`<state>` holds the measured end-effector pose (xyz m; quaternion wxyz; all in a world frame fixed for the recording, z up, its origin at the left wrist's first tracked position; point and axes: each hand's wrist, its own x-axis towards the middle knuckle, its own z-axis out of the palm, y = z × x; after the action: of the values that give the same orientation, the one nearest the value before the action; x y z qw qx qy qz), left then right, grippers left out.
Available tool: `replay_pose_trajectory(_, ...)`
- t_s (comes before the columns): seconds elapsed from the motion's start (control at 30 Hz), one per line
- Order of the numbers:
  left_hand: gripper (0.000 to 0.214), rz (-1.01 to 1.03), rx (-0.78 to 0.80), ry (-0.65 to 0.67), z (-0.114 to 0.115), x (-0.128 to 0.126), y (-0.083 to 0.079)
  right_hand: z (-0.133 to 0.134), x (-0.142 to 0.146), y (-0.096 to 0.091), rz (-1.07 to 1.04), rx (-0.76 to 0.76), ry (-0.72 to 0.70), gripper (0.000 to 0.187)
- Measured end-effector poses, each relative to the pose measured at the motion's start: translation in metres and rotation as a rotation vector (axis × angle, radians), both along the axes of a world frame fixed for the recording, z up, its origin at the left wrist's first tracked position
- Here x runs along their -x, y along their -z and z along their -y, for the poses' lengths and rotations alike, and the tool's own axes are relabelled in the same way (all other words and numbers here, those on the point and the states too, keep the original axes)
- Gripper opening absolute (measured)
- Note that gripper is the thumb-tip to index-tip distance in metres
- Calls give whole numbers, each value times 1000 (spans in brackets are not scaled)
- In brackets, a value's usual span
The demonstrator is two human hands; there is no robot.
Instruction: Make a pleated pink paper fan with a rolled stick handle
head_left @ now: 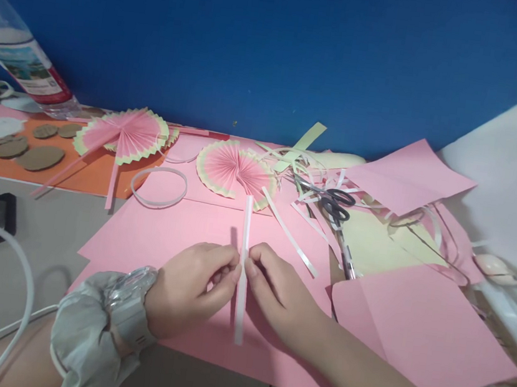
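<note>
You've got both your left hand [190,285] and right hand [277,293] pinching one white paper strip [244,267], with two pleated fans [127,133] and one pair of scissors [337,206] behind.

The paper strip [243,267] between the left hand [190,289] and the right hand [275,290] is thin white paper, smooth and matt. The pink sheets [164,232] under it are matt paper, and the fans [235,172] are sharply pleated paper. The scissors [338,206] have glossy black plastic handles and metal blades. The scrunchie [81,335] is crinkled grey cloth with a slight sheen. The bottle [16,51] is clear, glossy plastic.
</note>
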<state>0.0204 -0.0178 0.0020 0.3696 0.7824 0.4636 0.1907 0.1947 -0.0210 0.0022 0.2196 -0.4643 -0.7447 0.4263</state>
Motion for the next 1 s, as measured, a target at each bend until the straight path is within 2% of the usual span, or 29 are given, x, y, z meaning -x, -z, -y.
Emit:
replay_pose_trajectory(0.23,24,-109,-114,18,2,-3,4,3,3,4,160,-219,7,22)
replay_pose_trajectory(0.4,20,19,-25,-32,0,0,1,3,2,0,114,-76,-21,18)
replay_pose_trajectory(0.57,16,74,27,-44,1,2,0,1,-1,0,-23,23,-3,17)
replay_pose_trajectory(0.83,17,36,61,14,-1,1,-2,3,0,0,17,-17,17,21)
replay_pose_trajectory(1.0,19,38,68,0,-2,0,-3,2,0,-2,5,-36,7,20)
